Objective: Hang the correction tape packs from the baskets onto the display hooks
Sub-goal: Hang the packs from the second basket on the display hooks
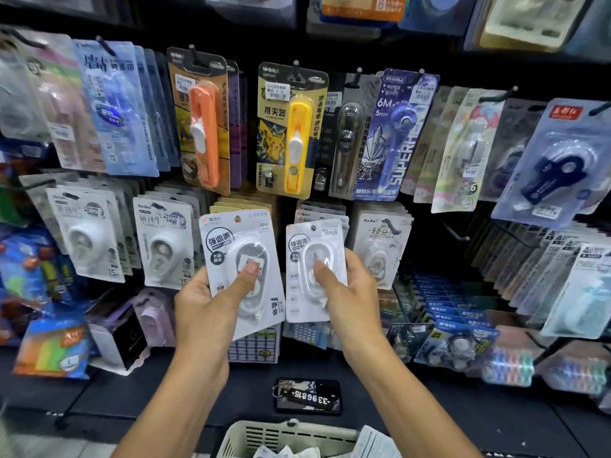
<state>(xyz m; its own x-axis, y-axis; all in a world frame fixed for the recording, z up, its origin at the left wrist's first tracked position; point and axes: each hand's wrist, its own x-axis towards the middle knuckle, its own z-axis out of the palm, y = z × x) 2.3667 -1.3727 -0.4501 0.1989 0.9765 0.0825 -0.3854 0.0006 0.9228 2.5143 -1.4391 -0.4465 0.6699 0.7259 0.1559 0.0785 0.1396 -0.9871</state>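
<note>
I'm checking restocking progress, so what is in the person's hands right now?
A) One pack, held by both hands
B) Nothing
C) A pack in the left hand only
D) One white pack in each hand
D: the left hand grips one white pack, the right hand another.

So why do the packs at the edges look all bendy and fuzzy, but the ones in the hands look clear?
In the head view, the wide lens bends the shelf, so the blue pack at far left looks smeared and glary. The middle is sharper: the left hand and right hand each hold a white correction tape pack with readable print. The basket below is cut off.
</note>
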